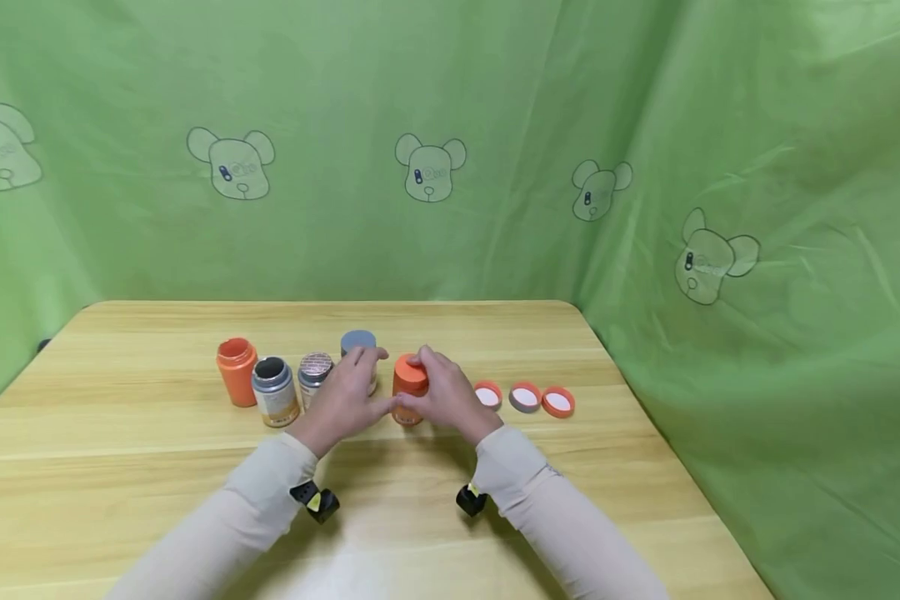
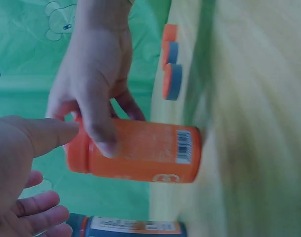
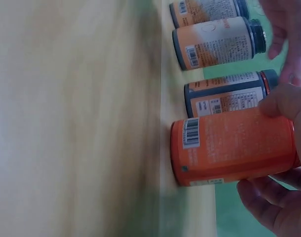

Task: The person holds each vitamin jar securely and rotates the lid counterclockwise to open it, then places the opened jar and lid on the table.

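An orange bottle (image 1: 408,379) with its orange cap on stands upright on the table. My right hand (image 1: 450,396) grips it near the top, thumb on one side and fingers round the other, as the right wrist view shows on the bottle (image 3: 229,145). Beside it my left hand (image 1: 347,396) is held with fingers spread and nothing in them; its thumb (image 2: 51,136) reaches to the cap (image 2: 78,148) in the left wrist view. Behind the left hand is a bottle with a grey-blue cap (image 1: 357,339), partly hidden.
Left of my hands stand an uncapped orange bottle (image 1: 237,375), an uncapped grey bottle (image 1: 276,396) and a bottle with a patterned seal (image 1: 316,367) over its mouth. Three caps lie inside up at the right: one (image 1: 487,395), a grey-rimmed one (image 1: 525,397) and an orange one (image 1: 558,402).
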Demonstrator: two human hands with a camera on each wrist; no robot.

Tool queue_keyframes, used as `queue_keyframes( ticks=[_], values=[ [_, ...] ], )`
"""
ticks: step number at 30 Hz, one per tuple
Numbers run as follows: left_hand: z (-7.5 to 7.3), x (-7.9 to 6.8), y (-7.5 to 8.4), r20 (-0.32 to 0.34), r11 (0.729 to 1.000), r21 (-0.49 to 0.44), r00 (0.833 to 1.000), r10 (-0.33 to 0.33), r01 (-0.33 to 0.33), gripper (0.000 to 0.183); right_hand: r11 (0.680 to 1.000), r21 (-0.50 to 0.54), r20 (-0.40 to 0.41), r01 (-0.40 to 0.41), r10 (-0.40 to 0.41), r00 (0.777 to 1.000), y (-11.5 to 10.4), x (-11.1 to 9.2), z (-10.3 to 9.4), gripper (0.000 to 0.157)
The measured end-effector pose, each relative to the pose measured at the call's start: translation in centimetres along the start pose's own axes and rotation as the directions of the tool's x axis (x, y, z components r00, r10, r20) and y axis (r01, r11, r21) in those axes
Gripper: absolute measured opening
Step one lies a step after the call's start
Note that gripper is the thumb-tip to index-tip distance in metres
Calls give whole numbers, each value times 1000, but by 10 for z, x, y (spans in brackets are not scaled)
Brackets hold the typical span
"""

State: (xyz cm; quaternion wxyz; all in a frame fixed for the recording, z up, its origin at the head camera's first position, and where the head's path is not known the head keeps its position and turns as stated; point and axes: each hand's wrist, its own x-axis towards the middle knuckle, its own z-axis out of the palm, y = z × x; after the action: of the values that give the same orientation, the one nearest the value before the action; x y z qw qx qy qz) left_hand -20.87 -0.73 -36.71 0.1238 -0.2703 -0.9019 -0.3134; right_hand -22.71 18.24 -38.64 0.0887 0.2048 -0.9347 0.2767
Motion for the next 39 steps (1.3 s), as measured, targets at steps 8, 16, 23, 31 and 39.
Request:
queue_keyframes(
  ticks=[8, 16, 23, 31, 39],
  values=[
    [12, -6, -3, 191, 995, 8, 976, -100, 100, 100, 989, 145, 18, -40, 37, 999, -3, -18, -5, 59],
    [19, -11, -2, 300, 993, -6, 947, -111, 118, 104, 967, 242, 10, -79, 79, 997, -6, -28, -5, 60],
    [23, -15, -2, 183, 999, 2, 982, 41, -43, 77, 955, 263, 24, -138, 136, 990, -14, -31, -7, 51],
    [25, -17, 1, 131, 991, 71, 986, 100, -109, 70, 981, 178, -11, -74, 77, 997, -14, -33, -11, 42],
    [27, -20, 5, 135, 981, 113, 981, 139, -155, 63, 997, 78, -81, -17, 24, 996, -9, -35, -13, 31]
  ],
)
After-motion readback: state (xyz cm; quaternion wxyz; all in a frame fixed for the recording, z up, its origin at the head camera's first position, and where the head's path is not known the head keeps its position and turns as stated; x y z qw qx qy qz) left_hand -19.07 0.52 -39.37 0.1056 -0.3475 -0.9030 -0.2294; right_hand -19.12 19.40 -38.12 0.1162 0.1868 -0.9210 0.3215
